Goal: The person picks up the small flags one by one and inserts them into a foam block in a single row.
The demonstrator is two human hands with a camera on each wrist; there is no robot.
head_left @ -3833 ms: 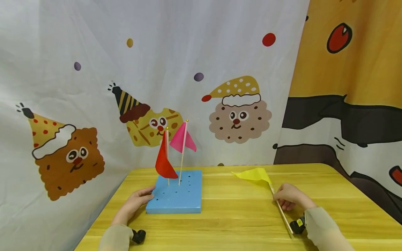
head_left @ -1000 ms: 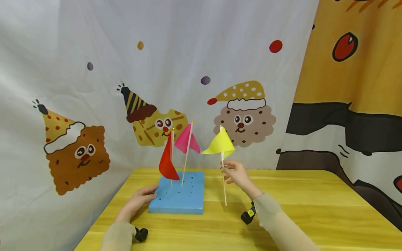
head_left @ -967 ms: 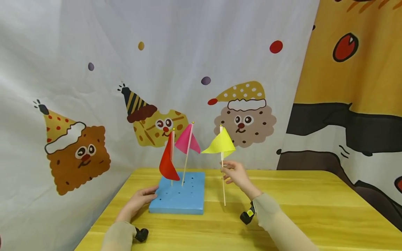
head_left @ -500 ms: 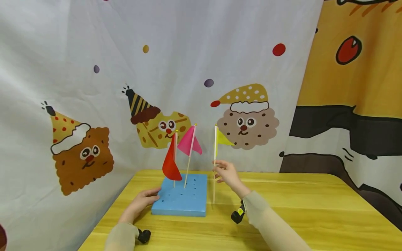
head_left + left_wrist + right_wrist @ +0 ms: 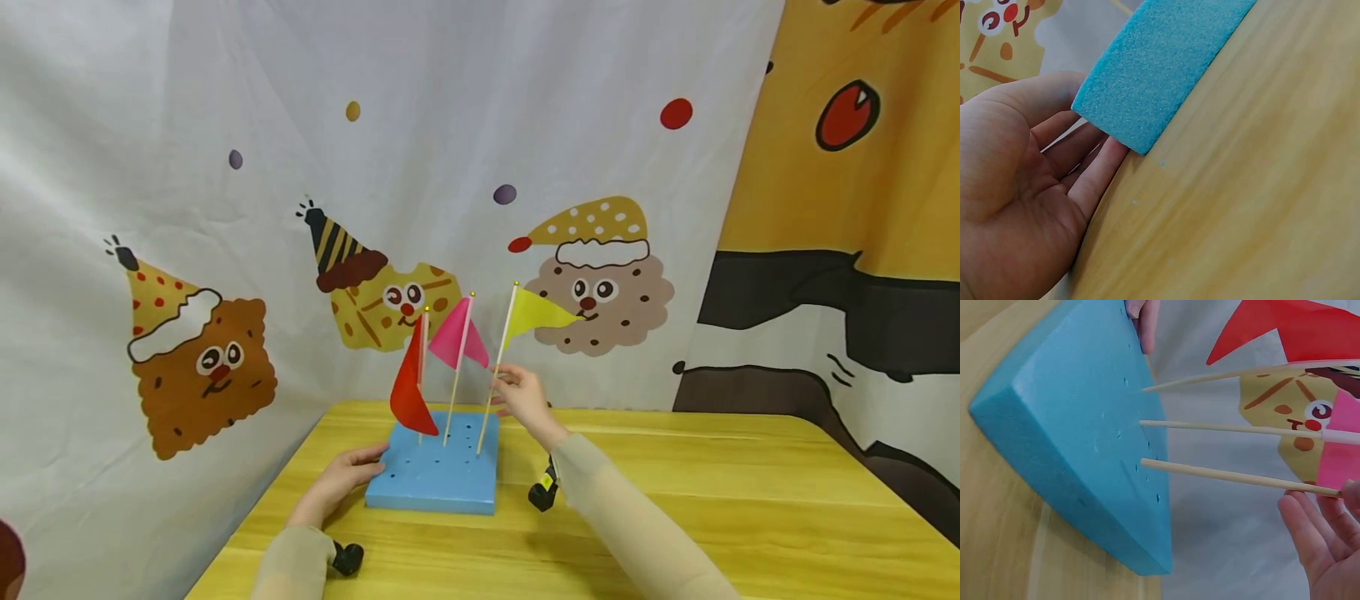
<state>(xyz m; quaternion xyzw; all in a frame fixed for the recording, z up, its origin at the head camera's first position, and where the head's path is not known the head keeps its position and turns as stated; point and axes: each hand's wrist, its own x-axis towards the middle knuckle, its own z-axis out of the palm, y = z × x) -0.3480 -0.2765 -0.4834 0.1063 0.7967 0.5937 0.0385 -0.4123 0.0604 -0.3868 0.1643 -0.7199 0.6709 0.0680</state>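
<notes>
A blue foam block (image 5: 431,483) with small holes in its top lies on the table. My left hand (image 5: 343,483) rests against its left side, fingertips touching the edge, as the left wrist view shows of the foam's side (image 5: 1147,69). Two flags stand upright in the block: a red flag (image 5: 410,392) and a pink flag (image 5: 452,333) right of it. My right hand (image 5: 527,403) pinches the stick of a yellow flag (image 5: 534,317), tilted with its top to the right. In the right wrist view, the lower stick end (image 5: 1145,462) is close over the block's holed face.
The wooden table (image 5: 705,492) stretches out to the right. Behind it hangs a white curtain (image 5: 420,100) printed with cartoon biscuits and cheese, meeting an orange and black printed part (image 5: 817,200) at the right. Black wrist cameras sit by both sleeves.
My right hand has lifted the yellow flag from low over the right of the table, turned it upright and carried it left over the block. My left hand stays at the block's side.
</notes>
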